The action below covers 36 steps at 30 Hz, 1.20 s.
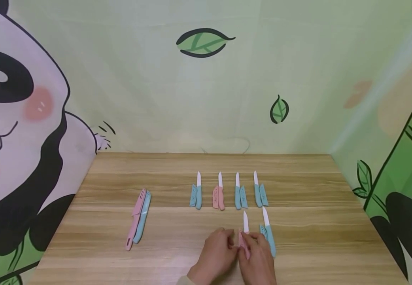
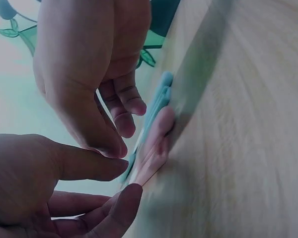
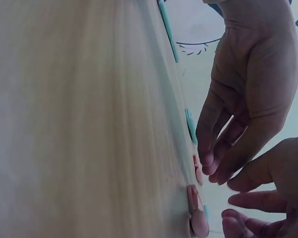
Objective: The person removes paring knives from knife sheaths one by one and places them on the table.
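Note:
In the head view, a pink-handled knife with a white blade (image 1: 246,222) lies near the table's front, with a pink sheath (image 1: 240,239) along its left side. My left hand (image 1: 218,251) is just left of the sheath, fingers loosely bent. My right hand (image 1: 257,255) hovers over the knife's handle and partly hides it. Both wrist views show the fingertips of the two hands close together, just above the pink pieces, with nothing plainly held. Right of them lies a blue-handled knife (image 1: 269,237), its blue sheath (image 1: 263,230) partly covered by my right hand.
Behind, a row of unsheathed knives has a blue one (image 1: 199,196), a pink one (image 1: 221,198) and two more blue ones (image 1: 238,198), each beside its sheath. To the left, a pink sheathed knife (image 1: 139,217) and a blue one (image 1: 143,217) lie together on the wooden table (image 1: 95,237).

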Tool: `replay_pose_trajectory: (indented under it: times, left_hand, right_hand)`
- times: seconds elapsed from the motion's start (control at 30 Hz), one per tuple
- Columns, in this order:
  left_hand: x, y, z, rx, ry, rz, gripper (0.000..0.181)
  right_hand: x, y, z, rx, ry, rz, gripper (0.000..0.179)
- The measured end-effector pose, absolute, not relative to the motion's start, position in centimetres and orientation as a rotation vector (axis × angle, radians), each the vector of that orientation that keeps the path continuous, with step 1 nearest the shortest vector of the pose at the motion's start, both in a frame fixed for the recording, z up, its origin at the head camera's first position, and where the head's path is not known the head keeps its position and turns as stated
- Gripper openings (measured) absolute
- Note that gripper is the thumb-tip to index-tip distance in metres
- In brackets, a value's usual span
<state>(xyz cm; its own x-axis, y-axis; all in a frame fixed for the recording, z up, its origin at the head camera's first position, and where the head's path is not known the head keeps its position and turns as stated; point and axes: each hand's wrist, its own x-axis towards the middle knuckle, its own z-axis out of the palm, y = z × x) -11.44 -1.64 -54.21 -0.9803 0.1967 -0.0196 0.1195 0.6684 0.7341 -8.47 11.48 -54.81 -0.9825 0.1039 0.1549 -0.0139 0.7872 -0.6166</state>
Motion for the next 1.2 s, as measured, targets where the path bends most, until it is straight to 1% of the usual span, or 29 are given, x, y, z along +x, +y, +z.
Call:
replay_pose_trajectory:
  times: [0.07,0.1,0.2,0.27,0.5,0.67,0.87,1.03,1.2]
  left_hand:
    - [-11.3,-2.2,-54.1,0.272,2.800,1.208,0.011]
    - [-11.2,-2.5,-54.1,0.275,2.808,1.205,0.014]
    - [-11.0,-3.6,-53.8,0.286,2.833,1.201,0.035]
    - [-10.7,-4.4,-53.5,0.286,2.851,1.196,0.045]
    - [-9.9,-6.8,-53.0,0.251,2.910,1.205,0.047]
    - [-9.6,-8.4,-52.8,0.172,2.948,1.198,0.047]
    - [-9.0,-10.3,-52.6,0.006,2.997,1.174,0.049]
    - [-8.9,-12.3,-52.6,-0.175,3.010,1.159,0.052]
    - [-8.7,-14.0,-52.6,-0.302,3.013,1.148,0.060]
  right_hand:
    - [-8.5,11.3,-54.7,-0.060,-2.775,1.018,0.035]
    - [-8.5,11.2,-54.7,-0.050,-2.765,1.059,0.034]
    - [-8.5,10.9,-54.5,-0.034,-2.745,1.247,0.030]
    - [-8.6,10.7,-54.4,-0.020,-2.728,1.401,0.029]
    - [-8.8,9.8,-54.6,0.076,-2.682,1.816,0.031]
    - [-8.9,8.7,-54.5,0.092,-2.677,2.041,0.035]
    - [-9.2,7.2,-54.6,0.062,-2.608,2.346,0.043]
    - [-9.4,6.0,-54.7,0.091,-2.507,2.523,0.048]
    - [-9.8,4.9,-55.0,0.134,-2.414,2.664,0.050]
